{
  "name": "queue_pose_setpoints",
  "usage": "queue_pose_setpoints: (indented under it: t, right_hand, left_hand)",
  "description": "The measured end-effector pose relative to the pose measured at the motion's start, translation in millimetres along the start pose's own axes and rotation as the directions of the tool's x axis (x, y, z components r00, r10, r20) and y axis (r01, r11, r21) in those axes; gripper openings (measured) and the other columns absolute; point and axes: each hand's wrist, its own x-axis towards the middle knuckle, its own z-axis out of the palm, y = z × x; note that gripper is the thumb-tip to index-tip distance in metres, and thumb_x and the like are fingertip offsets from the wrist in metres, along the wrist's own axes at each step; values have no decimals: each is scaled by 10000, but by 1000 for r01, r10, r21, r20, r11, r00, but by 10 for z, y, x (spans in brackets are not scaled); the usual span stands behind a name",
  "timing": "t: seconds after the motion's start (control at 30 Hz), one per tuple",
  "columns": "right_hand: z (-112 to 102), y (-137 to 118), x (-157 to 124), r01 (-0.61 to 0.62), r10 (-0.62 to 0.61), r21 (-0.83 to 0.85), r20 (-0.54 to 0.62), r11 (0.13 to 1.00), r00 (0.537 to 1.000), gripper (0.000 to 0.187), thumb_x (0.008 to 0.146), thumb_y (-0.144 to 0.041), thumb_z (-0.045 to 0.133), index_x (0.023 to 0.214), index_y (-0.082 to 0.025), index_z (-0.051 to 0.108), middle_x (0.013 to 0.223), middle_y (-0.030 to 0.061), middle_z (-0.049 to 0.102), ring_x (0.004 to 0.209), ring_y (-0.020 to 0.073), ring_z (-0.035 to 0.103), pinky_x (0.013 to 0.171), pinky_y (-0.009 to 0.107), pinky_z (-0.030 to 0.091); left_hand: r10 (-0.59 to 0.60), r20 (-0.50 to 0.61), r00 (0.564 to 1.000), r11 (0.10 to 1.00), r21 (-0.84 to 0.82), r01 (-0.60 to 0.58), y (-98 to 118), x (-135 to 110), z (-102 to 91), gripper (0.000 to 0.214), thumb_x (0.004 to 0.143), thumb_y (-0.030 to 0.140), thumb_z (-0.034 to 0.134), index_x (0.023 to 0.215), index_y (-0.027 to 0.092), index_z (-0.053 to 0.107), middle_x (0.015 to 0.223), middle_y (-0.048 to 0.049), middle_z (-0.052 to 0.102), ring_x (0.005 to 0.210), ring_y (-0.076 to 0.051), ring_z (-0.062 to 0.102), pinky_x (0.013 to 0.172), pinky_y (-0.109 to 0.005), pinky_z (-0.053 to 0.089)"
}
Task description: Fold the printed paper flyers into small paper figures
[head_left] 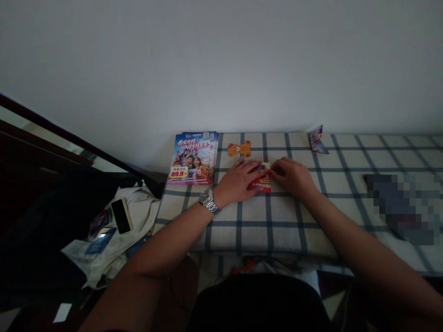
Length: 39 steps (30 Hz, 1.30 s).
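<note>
A small red folded leaflet (266,185) with pale print lies on the checked cloth in front of me. My left hand (242,180), a metal watch (209,201) on its wrist, rests flat over the leaflet's left part with the fingers stretched out. At the leaflet's upper right edge, my right hand (290,174) has thumb and fingertips pinched together on the paper. Both hands hide parts of the sheet. Just beyond the left hand is a flat orange bear cutout (239,149).
A stack of colourful flyers (192,159) lies left of my hands. One folded paper piece (318,139) stands near the wall. The checked cloth (256,237) covers the table. A phone (121,216) lies on white fabric at lower left; a dark, partly pixelated object is at right.
</note>
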Motion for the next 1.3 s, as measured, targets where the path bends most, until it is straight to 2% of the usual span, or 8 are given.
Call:
queue_pose_setpoints:
  t: [0.33, 0.53, 1.03, 1.3]
  right_hand:
    - [32, 0, 145, 2, -4, -135, -9, 991, 1000, 89, 968, -247, 638, 912, -200, 688, 933, 75, 705, 797, 231, 646, 686, 337, 418]
    - [36, 40, 250, -1, 0, -157, -3, 988, 1000, 92, 964, -220, 621, 903, -192, 683, 921, 90, 704, 800, 237, 638, 692, 340, 407]
    - [33, -91, 278, -71, 78, -257, 15, 964, 997, 174, 1016, -248, 536, 937, -181, 676, 972, 120, 709, 831, 246, 633, 698, 345, 380]
    - [64, -62, 311, -104, 106, -266, -8, 958, 994, 158, 1015, -250, 539, 957, -178, 667, 1017, 135, 713, 864, 257, 638, 713, 346, 391]
  left_hand:
    - [-4, 19, 1000, 1000, -6, 4, 1, -5, -8, 527, 1002, 420, 664, 1499, 282, 557, 1629, -98, 461, 1542, -282, 401, 1326, -565, 224]
    - [0, 13, 1000, 1000, 1, 0, 2, -4, -6, 524, 1003, 417, 659, 1500, 290, 552, 1641, -91, 448, 1552, -281, 384, 1328, -570, 209]
    - [-1, 8, 1000, 1000, 19, 1, -25, 14, 21, 525, 998, 410, 664, 1497, 286, 555, 1639, -98, 447, 1549, -290, 385, 1321, -582, 204]
    - [-7, 21, 1000, 1000, 20, 7, -20, 15, 11, 508, 1012, 446, 640, 1486, 279, 562, 1642, -104, 442, 1551, -293, 382, 1323, -579, 195]
